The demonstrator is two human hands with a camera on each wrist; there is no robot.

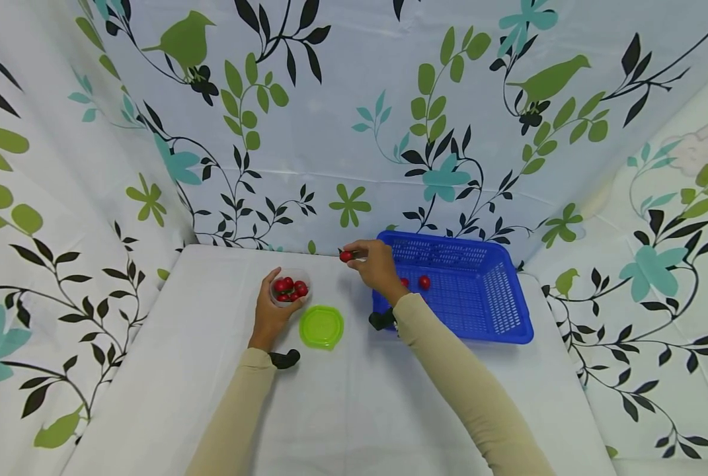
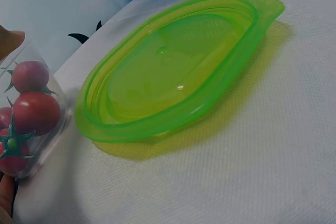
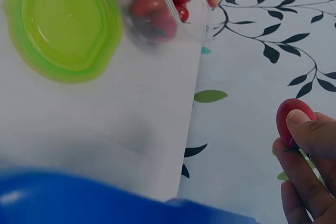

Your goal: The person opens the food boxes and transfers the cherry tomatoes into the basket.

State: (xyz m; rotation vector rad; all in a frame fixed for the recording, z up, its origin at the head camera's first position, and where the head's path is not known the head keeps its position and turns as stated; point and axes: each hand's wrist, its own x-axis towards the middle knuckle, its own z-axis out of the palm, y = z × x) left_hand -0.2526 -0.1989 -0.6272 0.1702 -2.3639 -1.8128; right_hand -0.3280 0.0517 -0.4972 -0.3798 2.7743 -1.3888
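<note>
My left hand (image 1: pixel 272 313) grips a clear plastic container (image 2: pixel 59 103) that holds several red cherry tomatoes (image 1: pixel 289 289), some with green stems. Between thumb and fingers, my right hand (image 1: pixel 377 270) pinches one cherry tomato (image 3: pixel 287 121); it is held above the table, left of the blue basket's near-left corner region. A green lid (image 1: pixel 321 326) lies flat on the table, just right of the container. In the blue plastic basket (image 1: pixel 513 291) lie a few loose tomatoes (image 1: pixel 424 283), partly hidden behind my right hand and wrist.
A white cloth covers the table (image 1: pixel 354 410). Behind and beside it hangs a curtain (image 1: pixel 330 132) printed with leaves and birds. The basket's raised walls stand under and beside my right forearm.
</note>
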